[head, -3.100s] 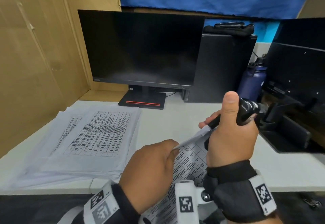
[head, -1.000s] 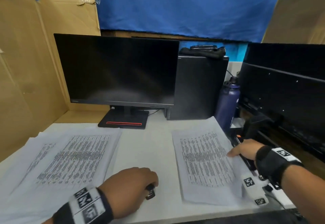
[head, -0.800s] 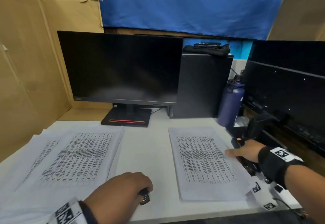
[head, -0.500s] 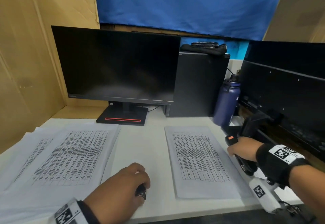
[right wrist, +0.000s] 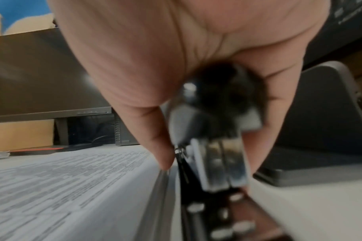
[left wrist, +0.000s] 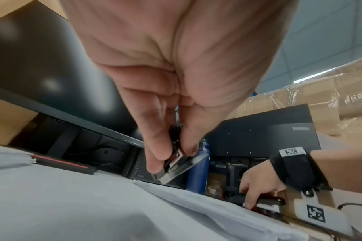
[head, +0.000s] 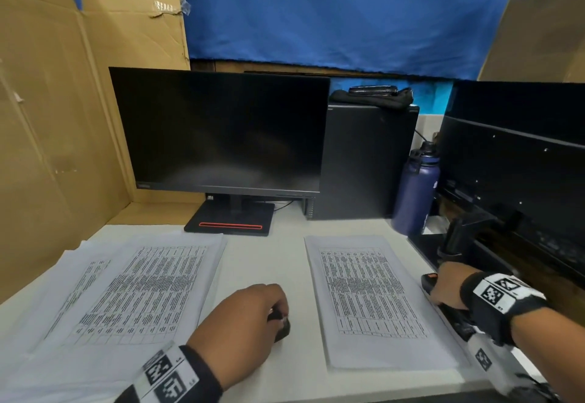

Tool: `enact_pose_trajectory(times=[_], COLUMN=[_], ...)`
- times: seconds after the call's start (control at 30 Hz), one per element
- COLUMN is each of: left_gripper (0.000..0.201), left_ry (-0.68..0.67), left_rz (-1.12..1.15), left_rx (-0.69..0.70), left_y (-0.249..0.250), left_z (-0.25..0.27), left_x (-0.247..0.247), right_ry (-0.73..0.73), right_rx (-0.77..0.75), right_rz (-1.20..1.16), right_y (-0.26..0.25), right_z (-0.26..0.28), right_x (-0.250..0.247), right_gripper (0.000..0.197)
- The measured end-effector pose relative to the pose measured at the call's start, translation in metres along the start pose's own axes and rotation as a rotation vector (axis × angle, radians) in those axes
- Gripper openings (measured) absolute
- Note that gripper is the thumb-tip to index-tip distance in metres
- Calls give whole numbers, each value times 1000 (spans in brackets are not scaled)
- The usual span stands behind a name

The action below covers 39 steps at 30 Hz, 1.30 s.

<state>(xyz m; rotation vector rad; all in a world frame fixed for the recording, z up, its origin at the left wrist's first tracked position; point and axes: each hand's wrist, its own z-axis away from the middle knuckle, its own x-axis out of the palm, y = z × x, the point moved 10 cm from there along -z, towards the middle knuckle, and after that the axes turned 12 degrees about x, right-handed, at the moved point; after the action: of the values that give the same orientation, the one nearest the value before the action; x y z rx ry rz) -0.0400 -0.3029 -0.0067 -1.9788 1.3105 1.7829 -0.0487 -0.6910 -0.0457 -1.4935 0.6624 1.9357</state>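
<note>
My left hand [head: 250, 317] rests on the white table [head: 262, 260] between two stacks of printed paper and pinches a small black-and-metal clip-like tool [head: 281, 328] between thumb and fingers; the left wrist view shows that tool [left wrist: 175, 161] close up. My right hand [head: 446, 288] grips a black stapler [head: 456, 317] lying at the table's right edge, just beside the right paper stack [head: 370, 301]. In the right wrist view the stapler [right wrist: 217, 146] sits under my curled fingers. The left paper stack [head: 126, 292] lies untouched.
A dark monitor [head: 221, 130] stands at the back centre, with a black PC tower [head: 364, 162] and a blue bottle [head: 414, 193] to its right. The back of a second monitor [head: 512, 165] crowds the right side. Cardboard walls [head: 47, 117] close off the left.
The sheets I held up at the stapler now lie on the right stack. My right hand slid from the paper's edge onto the stapler and closed round it. The left hand stayed put.
</note>
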Motion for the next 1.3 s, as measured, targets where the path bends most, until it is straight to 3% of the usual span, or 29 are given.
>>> enact_pose_trajectory(times=[0.27, 0.33, 0.4, 0.43, 0.47, 0.5, 0.53, 0.57, 0.6, 0.67, 0.73, 0.87, 1.0, 1.1, 1.2, 1.3], left_gripper=[14, 15, 19, 21, 22, 23, 25, 27, 30, 39, 41, 26, 45, 46, 46, 53], left_ry=[118, 164, 205, 221, 232, 222, 187, 126, 55, -42, -10, 86, -245, -356, -308, -276], left_rz=[143, 178, 208, 210, 203, 187, 164, 126, 94, 107, 185, 18, -439, -447, -404, -405], left_rx=[-11, 7, 52, 90, 130, 159, 174, 181, 187, 163, 66, -302, -666, -765, -804, -825], left_y=[3, 2, 7, 14, 23, 32, 42, 51, 56, 48, 15, -118, -241, -273, -278, -281], left_z=[7, 12, 18, 20, 20, 21, 20, 20, 20, 21, 20, 30, 66, 86, 91, 92], left_x=[-7, -12, -19, -22, -24, -23, -20, -15, -11, -17, -47, -117, -134, -127, -127, -130], right_ry=[49, 208, 320, 223, 3, -315, -621, -838, -954, -969, -974, -1118, -1207, -1262, -1331, -1356], right_rx=[-13, -70, -203, -283, -350, -368, -352, -322, -288, -243, -205, -74, -43, -38, -86, -114], right_rz=[54, 43, -191, -411, -687, -950, -1143, -1294, -1387, -1522, -1604, -1769, -1884, -1930, -1910, -1855], right_y=[0, -10, -32, -47, -66, -88, -111, -131, -145, -156, -156, -152, -157, -157, -155, -157], right_z=[22, 46, 95, 121, 147, 171, 192, 206, 211, 203, 190, 177, 173, 168, 167, 172], right_x=[-17, -45, -66, -63, -50, -26, 1, 25, 46, 75, 91, 102, 107, 111, 112, 111], right_gripper=[51, 61, 60, 55, 52, 51, 48, 45, 42, 35, 29, 41, 39, 47, 84, 96])
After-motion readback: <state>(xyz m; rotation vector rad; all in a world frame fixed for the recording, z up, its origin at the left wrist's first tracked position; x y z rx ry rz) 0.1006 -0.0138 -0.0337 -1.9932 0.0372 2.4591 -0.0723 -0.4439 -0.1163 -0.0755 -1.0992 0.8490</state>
